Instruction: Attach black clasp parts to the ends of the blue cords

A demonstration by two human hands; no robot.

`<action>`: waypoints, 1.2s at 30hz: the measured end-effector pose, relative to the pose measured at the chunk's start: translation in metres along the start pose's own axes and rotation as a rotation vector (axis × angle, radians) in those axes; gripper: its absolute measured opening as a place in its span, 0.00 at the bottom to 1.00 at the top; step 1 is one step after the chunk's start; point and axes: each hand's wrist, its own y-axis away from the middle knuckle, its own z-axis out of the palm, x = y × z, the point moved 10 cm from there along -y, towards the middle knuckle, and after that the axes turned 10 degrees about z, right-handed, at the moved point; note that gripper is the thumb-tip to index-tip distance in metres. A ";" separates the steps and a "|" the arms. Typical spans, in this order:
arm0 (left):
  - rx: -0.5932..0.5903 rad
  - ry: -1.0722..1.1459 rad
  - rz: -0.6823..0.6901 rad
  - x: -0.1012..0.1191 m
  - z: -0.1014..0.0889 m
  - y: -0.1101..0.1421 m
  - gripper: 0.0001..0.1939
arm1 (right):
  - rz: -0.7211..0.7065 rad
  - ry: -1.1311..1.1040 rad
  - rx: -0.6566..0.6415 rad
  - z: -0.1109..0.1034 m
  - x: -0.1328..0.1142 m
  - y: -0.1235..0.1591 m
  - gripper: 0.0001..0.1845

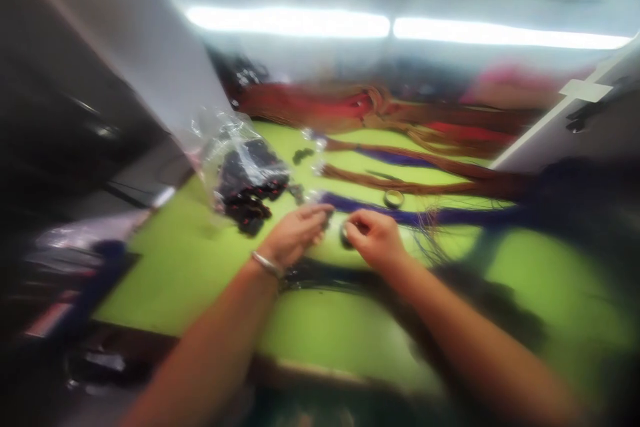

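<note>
Head view: right of the bag (250, 163), the right hand (377, 238) pinches a dark roll (345, 235), probably for control; the left hand's (295, 232) grip looks narrow, its contents unclear.

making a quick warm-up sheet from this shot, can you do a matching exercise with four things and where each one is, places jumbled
Things
1. clear plastic bag of small dark parts
2. silver-coloured bracelet
3. small dark rounded object
4. dark ring-shaped object

Places
A. at the fingertips of the right hand
B. on the left part of the green tabletop
C. beside the long blue-purple strands
D. around the wrist of the left hand

Right pairs: 1-B, 2-D, 3-A, 4-C
</note>
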 end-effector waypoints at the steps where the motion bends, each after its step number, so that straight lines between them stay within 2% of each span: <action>1: -0.010 0.064 -0.033 -0.004 0.003 0.000 0.18 | -0.014 0.023 0.011 -0.001 -0.002 0.001 0.08; 4: -0.028 0.144 -0.085 -0.009 0.008 0.000 0.17 | -0.040 0.091 0.032 -0.004 -0.005 0.002 0.08; 8: -0.039 0.141 -0.093 -0.009 0.009 0.001 0.17 | -0.083 0.150 0.056 -0.006 -0.010 0.002 0.08; 21: -0.066 0.058 -0.094 -0.006 0.015 0.003 0.19 | -0.145 0.310 0.060 -0.001 -0.020 0.008 0.10; 26: -0.024 -0.009 -0.053 -0.004 0.011 0.002 0.20 | -0.206 0.393 0.055 0.006 -0.022 0.011 0.11; 31: -0.001 -0.023 -0.033 -0.008 0.013 0.001 0.22 | -0.146 0.331 -0.046 0.016 -0.014 0.006 0.10; 36: -0.003 -0.050 -0.002 -0.010 0.017 0.000 0.22 | -0.100 0.293 -0.042 0.020 -0.007 0.007 0.09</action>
